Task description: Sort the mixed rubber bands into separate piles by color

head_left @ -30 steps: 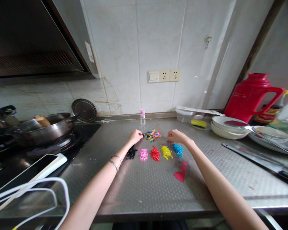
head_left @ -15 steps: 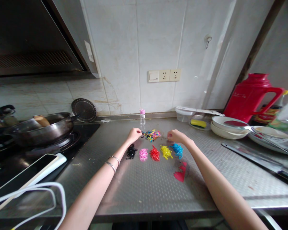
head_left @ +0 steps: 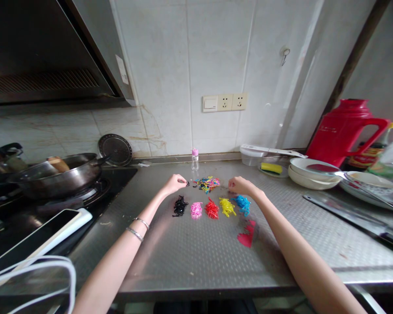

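Observation:
A mixed heap of small coloured rubber bands [head_left: 207, 184] lies on the steel counter between my hands. To its left, my left hand [head_left: 174, 184] pinches a black rubber band [head_left: 187, 183] at its fingertips. My right hand [head_left: 240, 186] rests closed just right of the heap; whether anything is in its fingers is hidden. Nearer to me runs a row of single-colour piles: black bands [head_left: 180, 206], pink bands [head_left: 196, 210], red bands [head_left: 212, 209], yellow bands [head_left: 227, 207] and blue bands [head_left: 243, 205]. The black pile sits below my left hand, the blue one below my right.
Behind the heap stands a small pink-capped bottle [head_left: 195, 159]. A stove with a pan [head_left: 62, 174] and a phone [head_left: 36, 242] with a white cable are at left. Bowls [head_left: 311, 176], a long knife [head_left: 347, 216] and a red thermos [head_left: 340, 131] occupy the right.
My left hand has drawn left, away from the mixed heap, with the black rubber band at its fingertips. My right hand has stayed in place.

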### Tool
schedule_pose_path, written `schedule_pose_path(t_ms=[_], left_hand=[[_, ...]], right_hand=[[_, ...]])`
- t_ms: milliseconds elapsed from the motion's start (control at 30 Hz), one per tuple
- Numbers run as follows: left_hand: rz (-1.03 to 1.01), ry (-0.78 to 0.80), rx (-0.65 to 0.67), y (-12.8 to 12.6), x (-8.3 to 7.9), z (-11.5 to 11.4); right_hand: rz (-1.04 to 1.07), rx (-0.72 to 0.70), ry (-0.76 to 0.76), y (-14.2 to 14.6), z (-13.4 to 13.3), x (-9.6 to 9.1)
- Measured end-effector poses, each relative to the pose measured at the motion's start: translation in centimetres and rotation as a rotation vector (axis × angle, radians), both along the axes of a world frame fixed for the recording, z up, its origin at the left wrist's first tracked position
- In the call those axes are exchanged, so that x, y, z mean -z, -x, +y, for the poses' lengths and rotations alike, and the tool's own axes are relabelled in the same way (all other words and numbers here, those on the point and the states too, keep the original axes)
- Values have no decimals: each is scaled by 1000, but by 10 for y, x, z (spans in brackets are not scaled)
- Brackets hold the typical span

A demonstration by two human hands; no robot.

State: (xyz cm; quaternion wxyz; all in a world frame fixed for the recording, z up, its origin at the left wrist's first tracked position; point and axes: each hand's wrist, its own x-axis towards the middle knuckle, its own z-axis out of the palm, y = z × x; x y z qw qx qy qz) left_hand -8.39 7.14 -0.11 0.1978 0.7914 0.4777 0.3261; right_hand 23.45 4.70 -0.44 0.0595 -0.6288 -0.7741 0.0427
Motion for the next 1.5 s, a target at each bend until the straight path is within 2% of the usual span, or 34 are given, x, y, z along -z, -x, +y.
schedule_pose_path(t_ms=[200,400,567,767,900,1100,1500], left_hand=[[56,207,121,24,-11,-13],[183,412,161,40,-30,-26],[260,511,198,50,-41,-33],[141,442,44,53,-43,-34],[99,428,19,53,-39,-32],[67,418,14,51,-34,-29],[51,397,28,46,-27,-27]], right_hand=[[-31,46,-4,1,-2,1],[4,74,-68,5,-5,3],[122,-31,-144,16,-8,4],[101,-165,-183,30,-8,11],[73,-241,-216,37,-7,17],[47,-196,-193,41,-9,18],[138,-111,-196,42,-6,18]])
